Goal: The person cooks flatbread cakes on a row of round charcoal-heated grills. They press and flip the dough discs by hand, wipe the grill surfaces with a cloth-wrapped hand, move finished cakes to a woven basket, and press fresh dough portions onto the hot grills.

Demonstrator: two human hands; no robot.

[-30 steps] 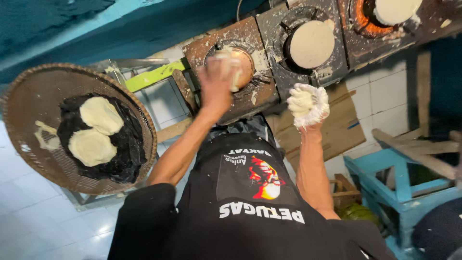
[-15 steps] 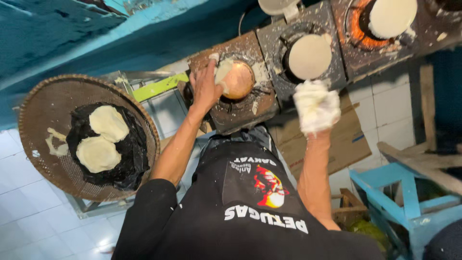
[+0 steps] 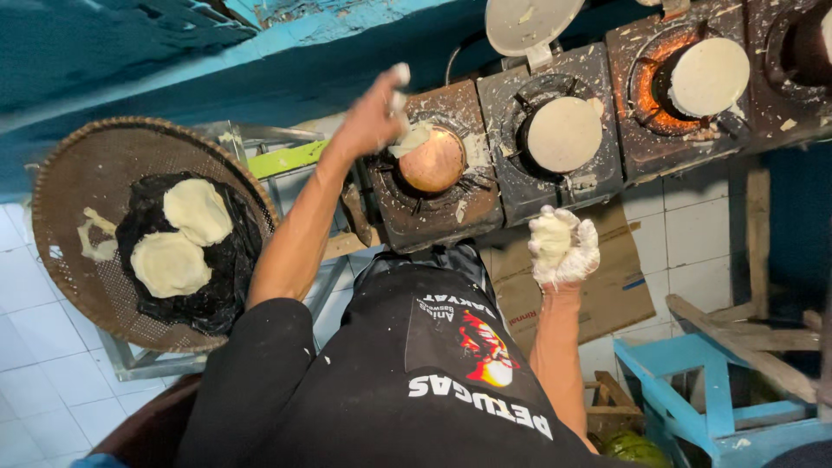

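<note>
right hand point(image 3: 563, 247) clenched on sticky white dough lump point(image 3: 553, 238), just before the stove row point(image 3: 555, 139) | left hand point(image 3: 374, 113) pinching thin dough sheet point(image 3: 412, 139) at the round copper pan point(image 3: 432, 160) rim on its left burner | woven tray point(image 3: 78, 260) left of it: two flat discs point(image 3: 182, 238) on black plastic

my row of sooty stoves point(image 3: 485, 204) carries a copper pan point(image 3: 433, 162) and two pale batter rounds point(image 3: 564, 133); the woven tray point(image 3: 65, 260) holds two flat cakes point(image 3: 171, 264) on black plastic point(image 3: 221, 295).
</note>
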